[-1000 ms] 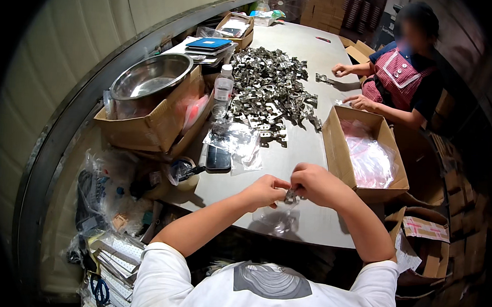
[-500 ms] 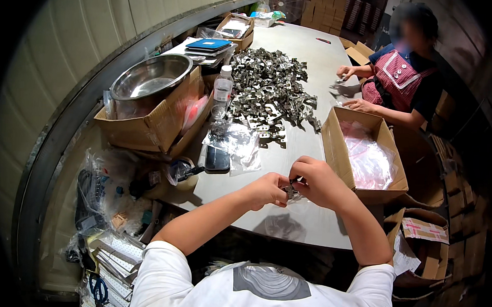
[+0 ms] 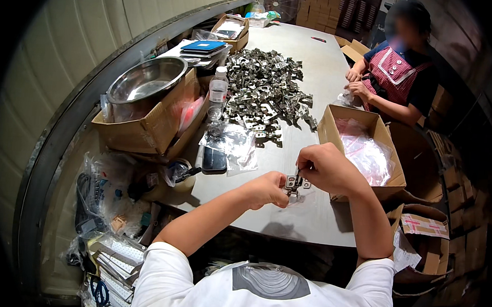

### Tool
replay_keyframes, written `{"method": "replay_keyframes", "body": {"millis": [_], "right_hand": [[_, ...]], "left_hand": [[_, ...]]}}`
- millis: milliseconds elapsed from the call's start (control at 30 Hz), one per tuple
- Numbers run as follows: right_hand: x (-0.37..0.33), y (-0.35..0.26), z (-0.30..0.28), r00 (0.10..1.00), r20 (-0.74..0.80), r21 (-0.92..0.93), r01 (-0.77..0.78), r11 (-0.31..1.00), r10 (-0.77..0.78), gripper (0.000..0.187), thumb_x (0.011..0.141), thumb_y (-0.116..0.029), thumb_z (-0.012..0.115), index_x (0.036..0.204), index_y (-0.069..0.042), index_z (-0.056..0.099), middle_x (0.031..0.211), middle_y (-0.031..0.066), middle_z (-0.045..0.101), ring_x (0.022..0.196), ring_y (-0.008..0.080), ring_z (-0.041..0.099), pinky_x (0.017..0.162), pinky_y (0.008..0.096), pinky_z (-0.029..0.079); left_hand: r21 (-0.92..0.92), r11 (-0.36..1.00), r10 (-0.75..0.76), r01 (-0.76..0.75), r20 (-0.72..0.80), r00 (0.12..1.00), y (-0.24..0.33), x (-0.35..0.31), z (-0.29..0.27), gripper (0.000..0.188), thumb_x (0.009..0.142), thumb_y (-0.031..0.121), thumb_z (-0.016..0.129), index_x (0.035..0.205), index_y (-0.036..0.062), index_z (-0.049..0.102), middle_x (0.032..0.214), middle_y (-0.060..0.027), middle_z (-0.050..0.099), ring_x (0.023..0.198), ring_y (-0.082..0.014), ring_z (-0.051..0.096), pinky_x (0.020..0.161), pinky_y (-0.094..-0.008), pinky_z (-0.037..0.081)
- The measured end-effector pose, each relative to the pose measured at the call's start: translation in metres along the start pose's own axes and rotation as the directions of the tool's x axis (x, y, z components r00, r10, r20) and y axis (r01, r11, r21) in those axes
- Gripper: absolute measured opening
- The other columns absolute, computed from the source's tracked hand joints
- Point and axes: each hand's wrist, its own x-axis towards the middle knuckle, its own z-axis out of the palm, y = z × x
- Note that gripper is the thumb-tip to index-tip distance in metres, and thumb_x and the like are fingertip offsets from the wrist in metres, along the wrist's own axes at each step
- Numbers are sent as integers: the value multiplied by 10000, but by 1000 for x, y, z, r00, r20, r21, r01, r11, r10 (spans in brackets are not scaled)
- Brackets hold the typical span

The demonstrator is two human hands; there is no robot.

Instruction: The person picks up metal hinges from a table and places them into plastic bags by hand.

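Observation:
Over the near part of the table, a metal cabinet hinge is held between my two hands. My left hand pinches its left side between thumb and fingers. The closed fingers of my right hand grip its upper end from above and hide that part. Something thin and transparent, like clear plastic, shows just below the hinge. Farther off lies a large heap of similar metal hinges. Left of my hands, a clear plastic bag rests beside a dark phone.
An open carton of clear bags stands right of my hands. Left are a steel bowl on a cardboard box and a clear bottle. Across the table's right side, a co-worker handles something greyish.
My right hand has risen slightly away from the left, and more of the hinge shows between them. The co-worker's hands have come together. The view has shifted slightly.

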Motion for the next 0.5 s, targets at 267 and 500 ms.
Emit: {"method": "replay_keyframes", "body": {"millis": [267, 500], "right_hand": [[-4, 1, 11, 992, 126, -190, 36, 981, -11, 62, 690, -4, 639, 749, 11, 628, 741, 171, 634, 731, 345, 622, 660, 398, 502], [3, -7, 22, 978, 208, -286, 86, 954, -26, 73, 730, -69, 614, 733, 2, 634, 767, 163, 627, 762, 351, 611, 716, 419, 491]], "left_hand": [[-79, 997, 24, -20, 48, 999, 13, -10, 6, 463, 599, -88, 603, 1058, -26, 611, 865, -14, 622, 727, -91, 564, 670, -252, 468], [-37, 999, 3, -3, -12, 1000, 15, -10, 7, 281, 640, -104, 617, 899, -2, 585, 818, -14, 566, 750, -126, 575, 703, -291, 502]]}}
